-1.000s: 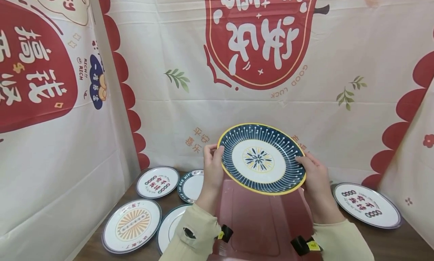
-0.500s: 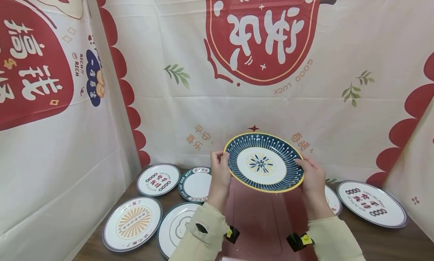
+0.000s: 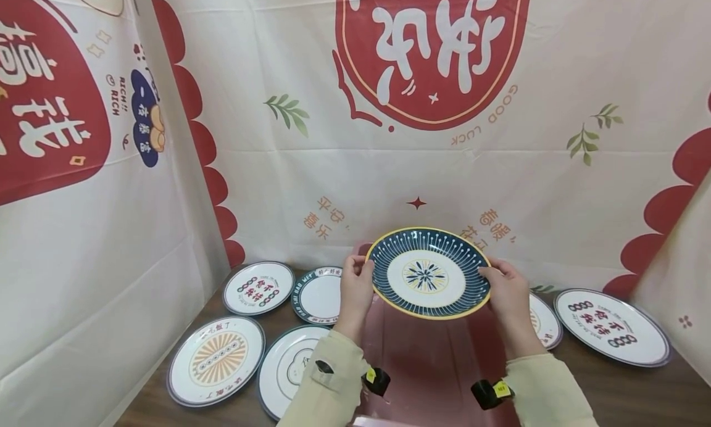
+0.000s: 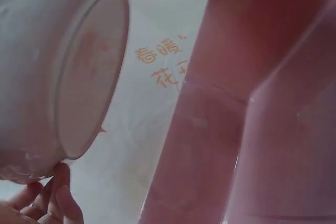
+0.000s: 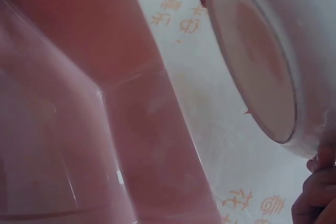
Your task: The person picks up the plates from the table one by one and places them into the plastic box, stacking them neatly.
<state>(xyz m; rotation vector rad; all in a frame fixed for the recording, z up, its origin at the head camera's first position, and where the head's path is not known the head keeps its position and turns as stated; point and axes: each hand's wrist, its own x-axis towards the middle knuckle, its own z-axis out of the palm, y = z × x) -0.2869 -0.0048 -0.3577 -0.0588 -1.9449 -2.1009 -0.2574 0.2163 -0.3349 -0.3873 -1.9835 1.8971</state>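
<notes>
Between my two hands is a round plate (image 3: 426, 277) with a white centre, a dark blue patterned border and a yellow rim. My left hand (image 3: 355, 291) pinches its left edge, thumb on top and fingers beneath. The right hand (image 3: 508, 297) grips the opposite edge the same way. The plate is tilted and held above a pink plastic bin (image 3: 422, 359). In the left wrist view the pale underside of the plate (image 4: 92, 72) shows, with its raised foot ring. The right wrist view shows that underside beside the pink bin wall (image 5: 152, 129).
Several white printed plates lie on the brown wooden table (image 3: 150, 402): a sunburst plate (image 3: 218, 360), a red-lettered plate (image 3: 258, 287) and green-rimmed ones at left, a red-lettered plate (image 3: 611, 327) and a partly hidden plate (image 3: 541, 321) at right. Printed cloth (image 3: 355, 174) hangs behind and at both sides.
Both hands have lowered the plate slightly toward the bin. The head view has tilted and shifted a little, bringing the partly hidden plate at right into sight.
</notes>
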